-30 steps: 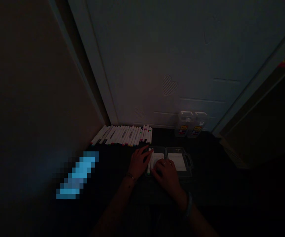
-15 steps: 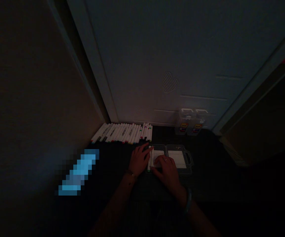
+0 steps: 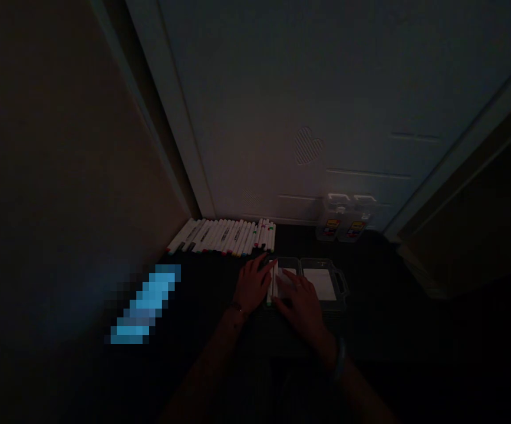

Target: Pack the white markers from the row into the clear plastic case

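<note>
The scene is very dark. An open clear plastic case point(image 3: 337, 288) lies on the dark floor, with white paper in both halves. My left hand point(image 3: 251, 284) rests flat at the case's left edge, fingers stretched out beside two white markers point(image 3: 272, 284) lying in the left half. My right hand point(image 3: 297, 299) lies over the left half, fingers spread and touching the markers and the paper. A row of several white markers point(image 3: 224, 235) lies on the floor just beyond my left hand.
A pale door point(image 3: 308, 106) stands right behind the markers. Two clear plastic cases point(image 3: 346, 221) stand upright against it. A wall point(image 3: 61, 176) closes the left side, with a blurred glowing blue patch point(image 3: 144, 303) near it. Dark furniture point(image 3: 476, 224) sits on the right.
Both hands have stayed at the case's left half, with the fingers shifting slightly on the markers. The view has drifted a little.
</note>
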The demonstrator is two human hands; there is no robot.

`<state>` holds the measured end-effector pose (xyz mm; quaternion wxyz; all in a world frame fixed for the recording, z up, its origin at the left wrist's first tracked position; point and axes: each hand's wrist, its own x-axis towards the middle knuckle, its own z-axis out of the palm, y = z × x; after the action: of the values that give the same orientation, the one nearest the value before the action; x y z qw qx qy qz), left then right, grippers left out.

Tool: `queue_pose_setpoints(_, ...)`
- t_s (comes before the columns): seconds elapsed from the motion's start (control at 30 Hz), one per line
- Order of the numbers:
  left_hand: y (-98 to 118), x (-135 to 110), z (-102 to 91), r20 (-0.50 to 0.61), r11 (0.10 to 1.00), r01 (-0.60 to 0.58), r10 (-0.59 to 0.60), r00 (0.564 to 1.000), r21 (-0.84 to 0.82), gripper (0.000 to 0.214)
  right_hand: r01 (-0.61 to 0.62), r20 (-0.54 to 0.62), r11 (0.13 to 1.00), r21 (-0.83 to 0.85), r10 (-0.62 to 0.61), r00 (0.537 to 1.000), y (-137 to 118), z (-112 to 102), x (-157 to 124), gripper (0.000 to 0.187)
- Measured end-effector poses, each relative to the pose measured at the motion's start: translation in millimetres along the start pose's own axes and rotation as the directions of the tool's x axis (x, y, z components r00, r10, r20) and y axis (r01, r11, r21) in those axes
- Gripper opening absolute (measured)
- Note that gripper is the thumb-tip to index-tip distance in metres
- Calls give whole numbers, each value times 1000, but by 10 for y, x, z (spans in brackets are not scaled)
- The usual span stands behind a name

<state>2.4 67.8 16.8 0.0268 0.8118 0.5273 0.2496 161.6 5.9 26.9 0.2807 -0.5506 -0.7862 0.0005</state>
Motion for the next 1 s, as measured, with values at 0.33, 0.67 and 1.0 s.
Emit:
queue_pose_setpoints(0.33, 12, 4, -13, 18, 1000, 10, -10, 1000, 14, 46, 48, 53, 998, -36, -46, 998, 20, 6, -3, 42)
queue_pose_setpoints(0.67, -8, 14, 33, 52, 1000, -10, 9, 999, 11, 47, 98, 16, 995, 12, -98, 995, 57, 53, -10, 40)
queue_pose_setpoints(1.0, -54, 16, 60, 9, 996, -17, 18, 1000, -91, 42, 77, 28, 997, 20, -78, 997, -9, 1, -4, 40)
